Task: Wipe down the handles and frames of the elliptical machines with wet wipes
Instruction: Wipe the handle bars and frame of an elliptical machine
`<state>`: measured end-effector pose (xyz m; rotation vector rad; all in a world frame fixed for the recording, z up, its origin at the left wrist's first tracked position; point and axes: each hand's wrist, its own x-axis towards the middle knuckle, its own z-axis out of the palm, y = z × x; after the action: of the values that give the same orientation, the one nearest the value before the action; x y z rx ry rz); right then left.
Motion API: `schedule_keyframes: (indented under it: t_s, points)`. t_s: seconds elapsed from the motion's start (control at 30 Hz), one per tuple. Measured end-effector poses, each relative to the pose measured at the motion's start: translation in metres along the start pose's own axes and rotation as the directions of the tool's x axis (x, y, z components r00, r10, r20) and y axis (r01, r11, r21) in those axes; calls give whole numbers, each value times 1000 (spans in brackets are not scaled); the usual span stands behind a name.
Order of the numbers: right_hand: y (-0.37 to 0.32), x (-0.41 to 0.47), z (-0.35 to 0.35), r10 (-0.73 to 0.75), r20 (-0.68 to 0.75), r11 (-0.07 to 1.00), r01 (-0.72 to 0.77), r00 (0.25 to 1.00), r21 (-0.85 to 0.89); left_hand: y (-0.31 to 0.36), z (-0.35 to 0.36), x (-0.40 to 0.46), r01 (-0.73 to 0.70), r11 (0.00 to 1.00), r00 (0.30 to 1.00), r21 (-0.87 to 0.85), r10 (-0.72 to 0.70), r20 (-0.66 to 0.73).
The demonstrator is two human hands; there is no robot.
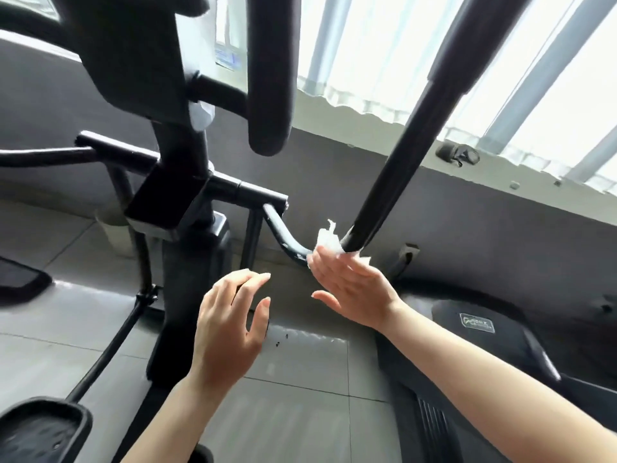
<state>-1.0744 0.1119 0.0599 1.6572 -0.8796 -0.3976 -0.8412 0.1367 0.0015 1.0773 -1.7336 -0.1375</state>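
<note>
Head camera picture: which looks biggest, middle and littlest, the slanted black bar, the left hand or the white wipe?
1. Slanted black bar, biggest by far.
2. Left hand, though it is nearer the camera.
3. White wipe, littlest, partly hidden by the right hand.

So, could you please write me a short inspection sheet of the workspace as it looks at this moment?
Surface: grey tiled floor, glossy, with a few small dark specks.
Job's things: white wet wipe pressed against the lower end of the black handle bar; black elliptical frame to the left.
Clutter: small dark object on the window ledge.
Grippers: right hand presses the wipe to the bar with straight fingers; left hand hovers open, holding nothing.
Cables: nothing seen.
Surroundings: grey wall, bright window with pale curtain, black pedal lower left, a second machine on the right.
</note>
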Motion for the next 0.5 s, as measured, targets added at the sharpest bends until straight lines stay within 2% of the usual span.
schedule_keyframes:
  t_s: [0.1,0.27,0.37,0.5]
  points:
    - [14,-3,-10,-61,13,994,62,998,-91,3,2,-2,8,1000,1000,-26,-7,29]
    - [108,3,-32,-175,-188,941,220,966,256,3,12,-3,60,997,998,-47,-58,38]
    - [149,19,-53,-255,-179,868,306,950,392,5,22,-4,113,991,991,-78,-106,85]
    - [119,31,-53,-274,-107,861,293,956,417,-7,23,-6,124,990,987,-66,-116,116]
